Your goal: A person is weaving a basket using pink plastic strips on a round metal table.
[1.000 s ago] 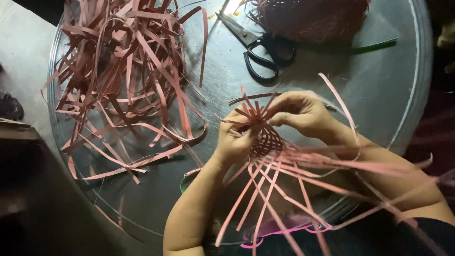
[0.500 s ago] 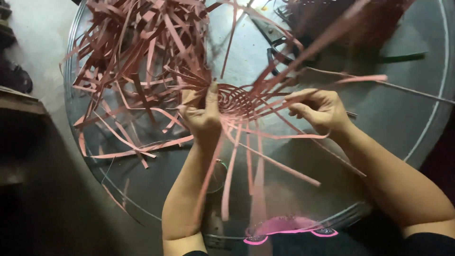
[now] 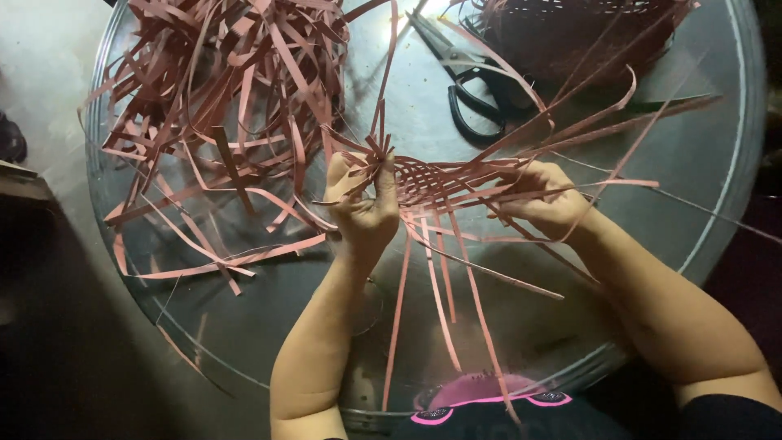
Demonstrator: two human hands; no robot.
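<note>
Woven patch [image 3: 428,181] of reddish-brown strips, held just above the round metal tray [image 3: 717,220], between both hands; loose strip ends fanning out from it toward the body and off to the right; left hand [image 3: 364,204] at the patch's left edge, fingers together and pinched on a bunch of upright strip ends; right hand [image 3: 547,200] at the patch's right edge, fingers curled closed over several strips running out to the right; heap of loose strips [image 3: 220,106] spread over the tray's far left part, well apart from the patch; black-handled scissors [image 3: 472,90] lying on the tray beyond the patch; dark woven basket [image 3: 578,33] at the tray's far edge, just beside the scissors, partly cut off by the frame.
</note>
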